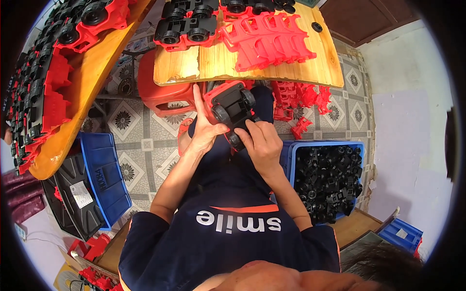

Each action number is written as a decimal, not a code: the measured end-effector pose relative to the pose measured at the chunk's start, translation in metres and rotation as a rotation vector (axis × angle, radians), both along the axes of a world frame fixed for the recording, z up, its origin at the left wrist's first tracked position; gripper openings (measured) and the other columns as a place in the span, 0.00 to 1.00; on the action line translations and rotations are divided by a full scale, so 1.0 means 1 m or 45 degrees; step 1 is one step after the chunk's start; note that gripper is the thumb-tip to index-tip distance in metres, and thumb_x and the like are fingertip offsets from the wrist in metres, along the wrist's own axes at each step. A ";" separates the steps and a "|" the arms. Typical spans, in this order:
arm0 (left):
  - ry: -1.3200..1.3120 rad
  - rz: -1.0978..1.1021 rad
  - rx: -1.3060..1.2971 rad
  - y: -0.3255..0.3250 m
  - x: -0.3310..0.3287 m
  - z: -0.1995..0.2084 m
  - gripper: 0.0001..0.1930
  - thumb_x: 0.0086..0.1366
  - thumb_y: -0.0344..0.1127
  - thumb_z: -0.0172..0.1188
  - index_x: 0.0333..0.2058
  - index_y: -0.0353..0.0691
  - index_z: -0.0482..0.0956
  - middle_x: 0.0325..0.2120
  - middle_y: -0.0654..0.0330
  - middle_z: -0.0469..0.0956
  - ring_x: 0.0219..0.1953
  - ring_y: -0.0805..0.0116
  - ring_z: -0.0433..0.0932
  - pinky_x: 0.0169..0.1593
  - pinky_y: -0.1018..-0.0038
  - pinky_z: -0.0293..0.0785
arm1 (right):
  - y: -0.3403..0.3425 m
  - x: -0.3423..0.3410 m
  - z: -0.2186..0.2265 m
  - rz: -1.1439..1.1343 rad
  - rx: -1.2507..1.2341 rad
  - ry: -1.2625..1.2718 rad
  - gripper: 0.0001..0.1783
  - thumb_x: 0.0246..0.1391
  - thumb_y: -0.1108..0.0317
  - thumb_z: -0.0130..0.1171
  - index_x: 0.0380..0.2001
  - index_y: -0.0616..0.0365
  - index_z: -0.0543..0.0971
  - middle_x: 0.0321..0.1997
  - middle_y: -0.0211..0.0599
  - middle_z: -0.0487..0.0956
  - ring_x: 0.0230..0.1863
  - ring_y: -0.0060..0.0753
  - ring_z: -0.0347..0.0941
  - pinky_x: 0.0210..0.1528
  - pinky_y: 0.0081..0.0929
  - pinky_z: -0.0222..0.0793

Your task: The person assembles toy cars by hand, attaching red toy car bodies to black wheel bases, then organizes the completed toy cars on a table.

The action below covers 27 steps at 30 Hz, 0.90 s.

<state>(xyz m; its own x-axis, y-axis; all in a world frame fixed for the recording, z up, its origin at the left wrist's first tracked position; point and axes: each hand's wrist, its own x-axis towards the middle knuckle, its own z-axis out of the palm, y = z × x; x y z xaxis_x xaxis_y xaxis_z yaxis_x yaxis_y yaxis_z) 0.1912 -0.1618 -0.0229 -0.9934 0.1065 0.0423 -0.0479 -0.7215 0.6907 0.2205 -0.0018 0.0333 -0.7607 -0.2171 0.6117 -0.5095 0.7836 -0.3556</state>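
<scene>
Over my lap I hold a toy car (234,107), its black wheeled underside turned up and its red body below. My left hand (208,127) grips the red side, with the index finger stretched along it and the thumb near a wheel. On the other side, my right hand (261,141) presses its fingers and thumb against the black chassis by the lower wheels. Beyond my hands, several red car bodies (272,41) lie lined up on the wooden table (310,72), beside red cars (187,29) with black wheeled bases facing up.
A blue crate (290,162) of black chassis parts stands at my right. Red bodies (302,127) lie on the tiled floor. A red stool (150,85) is under the table. At left, a second wooden table (53,157) bears many cars, above a blue bin (104,179).
</scene>
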 end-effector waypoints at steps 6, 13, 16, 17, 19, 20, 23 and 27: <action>0.111 0.019 -0.031 0.007 0.002 0.014 0.68 0.46 0.24 0.74 0.70 0.58 0.25 0.65 0.51 0.56 0.66 0.56 0.61 0.65 0.56 0.63 | -0.001 0.000 0.006 0.093 0.042 -0.031 0.15 0.42 0.68 0.73 0.33 0.62 0.81 0.28 0.37 0.75 0.28 0.38 0.73 0.27 0.30 0.68; 0.019 0.175 -0.141 0.011 -0.005 0.034 0.51 0.56 0.29 0.66 0.70 0.44 0.38 0.62 0.52 0.59 0.62 0.57 0.65 0.64 0.57 0.65 | 0.015 -0.018 0.008 0.125 -0.506 -0.248 0.34 0.49 0.60 0.70 0.57 0.64 0.71 0.55 0.49 0.72 0.55 0.47 0.69 0.57 0.34 0.63; 0.108 0.233 -0.240 0.011 0.001 0.037 0.50 0.57 0.30 0.66 0.70 0.45 0.38 0.61 0.53 0.60 0.61 0.59 0.65 0.62 0.60 0.65 | 0.011 -0.016 -0.004 0.513 -1.146 -1.055 0.42 0.48 0.63 0.69 0.64 0.66 0.63 0.60 0.50 0.70 0.63 0.46 0.65 0.66 0.35 0.57; 0.105 0.269 -0.339 0.009 0.005 0.034 0.52 0.58 0.32 0.67 0.70 0.47 0.37 0.61 0.53 0.61 0.62 0.60 0.64 0.63 0.61 0.64 | 0.011 -0.015 0.000 0.509 -1.131 -1.040 0.42 0.46 0.65 0.70 0.64 0.64 0.65 0.62 0.49 0.70 0.63 0.43 0.66 0.65 0.34 0.58; 0.181 0.041 -0.230 -0.005 0.012 0.031 0.54 0.58 0.39 0.69 0.70 0.47 0.35 0.60 0.53 0.63 0.64 0.61 0.62 0.65 0.61 0.60 | 0.015 -0.014 0.002 0.530 -0.908 -0.917 0.43 0.44 0.66 0.71 0.63 0.62 0.66 0.62 0.49 0.70 0.63 0.44 0.66 0.65 0.35 0.59; 0.339 -0.058 -0.204 -0.018 0.013 0.012 0.53 0.59 0.42 0.68 0.71 0.46 0.36 0.60 0.53 0.64 0.64 0.61 0.61 0.65 0.62 0.59 | 0.015 -0.014 0.002 0.488 -0.708 -0.784 0.43 0.42 0.66 0.72 0.63 0.61 0.67 0.63 0.48 0.70 0.63 0.45 0.66 0.65 0.36 0.60; 0.144 0.217 -0.072 0.003 0.010 0.045 0.40 0.64 0.45 0.63 0.67 0.39 0.51 0.60 0.53 0.65 0.63 0.63 0.64 0.65 0.65 0.58 | 0.018 -0.013 0.009 0.446 -0.371 -0.311 0.44 0.36 0.68 0.74 0.61 0.59 0.70 0.64 0.49 0.69 0.62 0.53 0.65 0.63 0.43 0.62; 0.200 0.308 -0.095 -0.002 0.012 0.053 0.33 0.65 0.43 0.62 0.63 0.40 0.58 0.57 0.55 0.68 0.60 0.65 0.66 0.64 0.67 0.60 | 0.009 -0.013 0.017 0.456 -0.270 -0.248 0.47 0.34 0.67 0.76 0.62 0.60 0.68 0.65 0.52 0.67 0.62 0.56 0.64 0.63 0.45 0.61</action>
<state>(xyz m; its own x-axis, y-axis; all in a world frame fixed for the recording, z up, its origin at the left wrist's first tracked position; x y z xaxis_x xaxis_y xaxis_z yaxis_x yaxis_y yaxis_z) 0.2036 -0.1639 0.0302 -0.9722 -0.1238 0.1988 0.2311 -0.6458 0.7277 0.2075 0.0074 0.0504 -0.7658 -0.3725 0.5242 -0.6427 0.4701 -0.6049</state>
